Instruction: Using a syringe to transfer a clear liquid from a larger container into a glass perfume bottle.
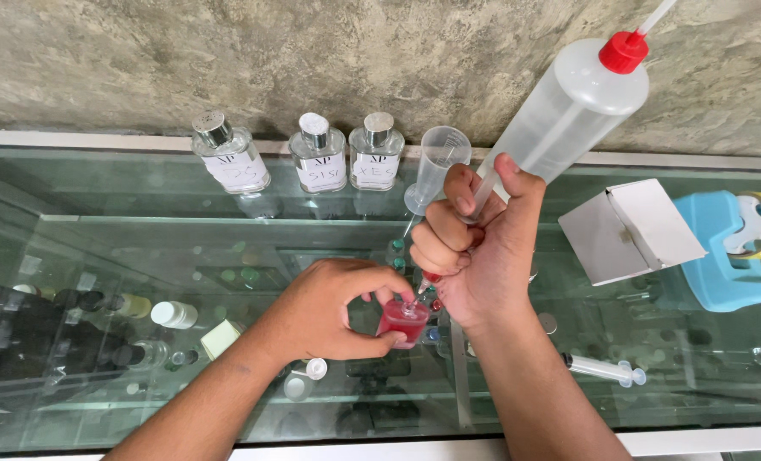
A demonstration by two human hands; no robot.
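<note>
Left hand (pixel 329 312): fingers wrapped around a small bottle of red liquid (pixel 403 321), steadying it on the glass counter (pixel 124 256).
Right hand (pixel 474 248): fist clenched on a syringe (pixel 449 243), its tip dipping into the bottle's mouth just below the knuckles.
Behind the fingers: three labelled clear bottles (pixel 316 155), a measuring cylinder (pixel 436 166).
Right of the fingers: a squeeze bottle (pixel 572 107), a grey box (pixel 628 230), a second syringe (pixel 602 369).

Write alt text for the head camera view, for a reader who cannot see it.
Over a glass counter, the left hand steadies a small bottle of red liquid while the right hand holds a syringe tip-down into its mouth. Behind stand three clear labelled bottles, a measuring cylinder and a squeeze bottle with a red cap; a white box lies to the right.
</note>
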